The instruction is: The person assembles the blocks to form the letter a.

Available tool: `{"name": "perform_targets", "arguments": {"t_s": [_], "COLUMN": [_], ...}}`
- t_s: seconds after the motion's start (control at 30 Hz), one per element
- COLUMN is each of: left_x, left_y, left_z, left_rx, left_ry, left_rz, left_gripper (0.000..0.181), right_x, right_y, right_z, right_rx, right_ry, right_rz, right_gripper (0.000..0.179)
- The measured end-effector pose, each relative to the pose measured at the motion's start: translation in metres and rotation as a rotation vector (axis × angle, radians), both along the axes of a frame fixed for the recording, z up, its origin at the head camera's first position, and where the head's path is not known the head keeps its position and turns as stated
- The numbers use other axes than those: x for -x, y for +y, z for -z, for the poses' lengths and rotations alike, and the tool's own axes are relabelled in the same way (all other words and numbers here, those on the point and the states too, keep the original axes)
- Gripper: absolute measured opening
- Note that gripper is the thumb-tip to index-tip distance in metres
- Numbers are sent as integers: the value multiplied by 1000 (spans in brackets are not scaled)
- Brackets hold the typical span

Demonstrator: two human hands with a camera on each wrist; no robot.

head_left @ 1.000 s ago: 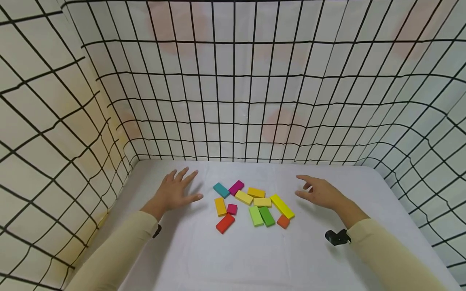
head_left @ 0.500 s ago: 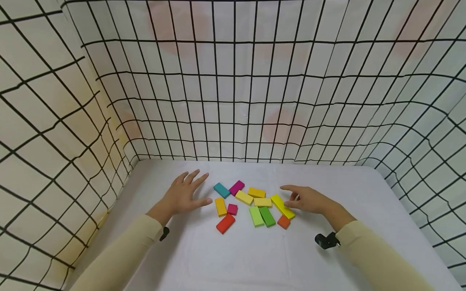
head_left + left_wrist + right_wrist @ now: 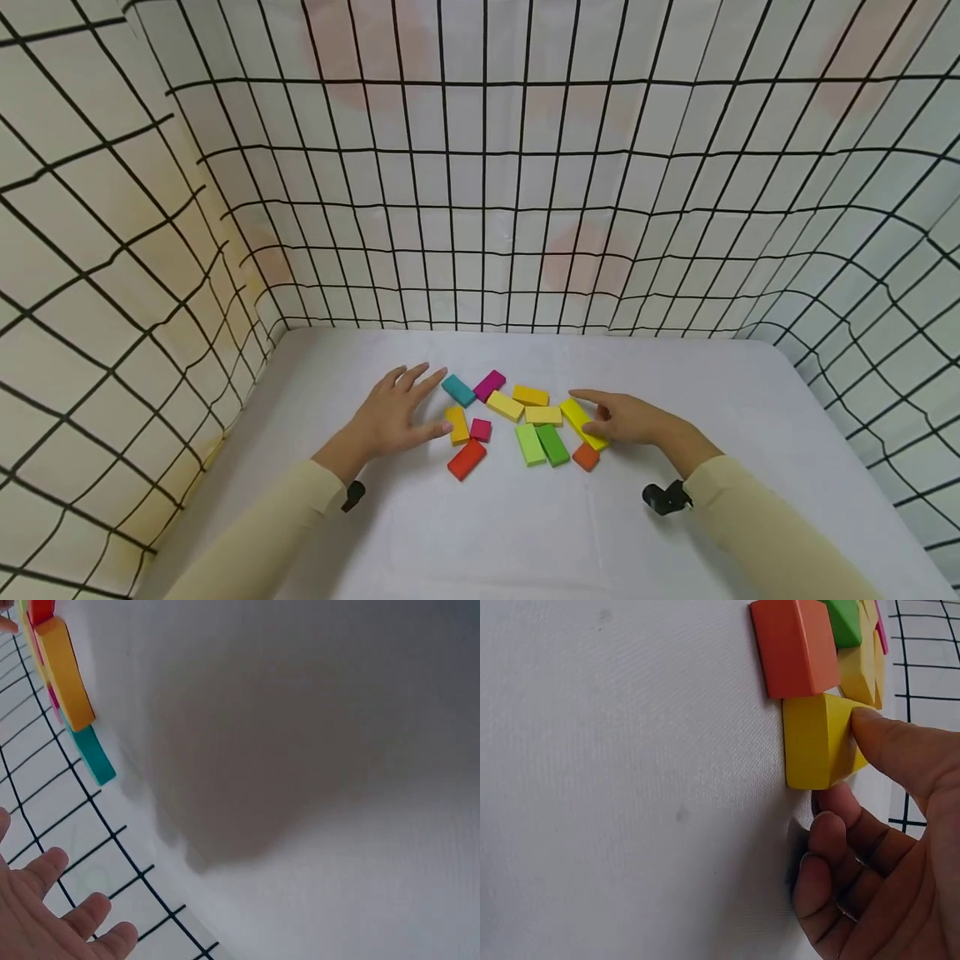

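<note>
My left hand (image 3: 393, 415) is spread, fingers extended, at the left of a group of coloured blocks. Its thumb overlaps an amber block (image 3: 458, 427), and its index fingertip comes right up to a teal block (image 3: 458, 390). At the right, my right hand (image 3: 626, 418) reaches over a long yellow block (image 3: 574, 414). The right wrist view has the thumb (image 3: 889, 746) against this block's side, while the lower fingers (image 3: 829, 840) curl loosely below it. The index finger points past the block's far end. An orange-red block (image 3: 586, 457) lies against its near end.
Between the hands lie magenta (image 3: 490, 385), pink (image 3: 481, 430), red (image 3: 467, 460), light green (image 3: 530, 445) and dark green (image 3: 552, 445) blocks, plus several yellow ones (image 3: 543, 416). Black wire mesh (image 3: 484, 208) walls the white table (image 3: 517, 533) at back and sides.
Both hands have moved inward to the blocks: the left rightward until its thumb overlaps the amber block, the right leftward onto the long yellow block. The blocks look unmoved.
</note>
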State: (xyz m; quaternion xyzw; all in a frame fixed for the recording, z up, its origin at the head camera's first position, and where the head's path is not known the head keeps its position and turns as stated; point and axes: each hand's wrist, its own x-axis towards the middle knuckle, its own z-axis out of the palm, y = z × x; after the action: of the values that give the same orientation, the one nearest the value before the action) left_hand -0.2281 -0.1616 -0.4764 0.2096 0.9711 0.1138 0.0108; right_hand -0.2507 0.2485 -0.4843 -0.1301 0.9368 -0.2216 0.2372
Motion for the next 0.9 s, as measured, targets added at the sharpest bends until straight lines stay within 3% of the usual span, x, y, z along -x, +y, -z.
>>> {"name": "perform_targets", "arguments": {"t_s": [0.4, 0.77, 0.9], "left_x": [-20, -44, -51], "left_y": [30, 69, 89], "left_z": [4, 2, 0], "left_rx": [-69, -229, -287], "left_ry": [-25, -7, -17], "left_rz": [-4, 116, 197], "left_gripper": [84, 48, 41], "right_x": [8, 20, 25], "right_y": [0, -6, -7], "right_z": [2, 10, 12], "right_rx": [-34, -29, -12], "right_ry": [-13, 37, 15], "right_rz": [-24, 67, 136], "right_gripper": [62, 65, 67]}}
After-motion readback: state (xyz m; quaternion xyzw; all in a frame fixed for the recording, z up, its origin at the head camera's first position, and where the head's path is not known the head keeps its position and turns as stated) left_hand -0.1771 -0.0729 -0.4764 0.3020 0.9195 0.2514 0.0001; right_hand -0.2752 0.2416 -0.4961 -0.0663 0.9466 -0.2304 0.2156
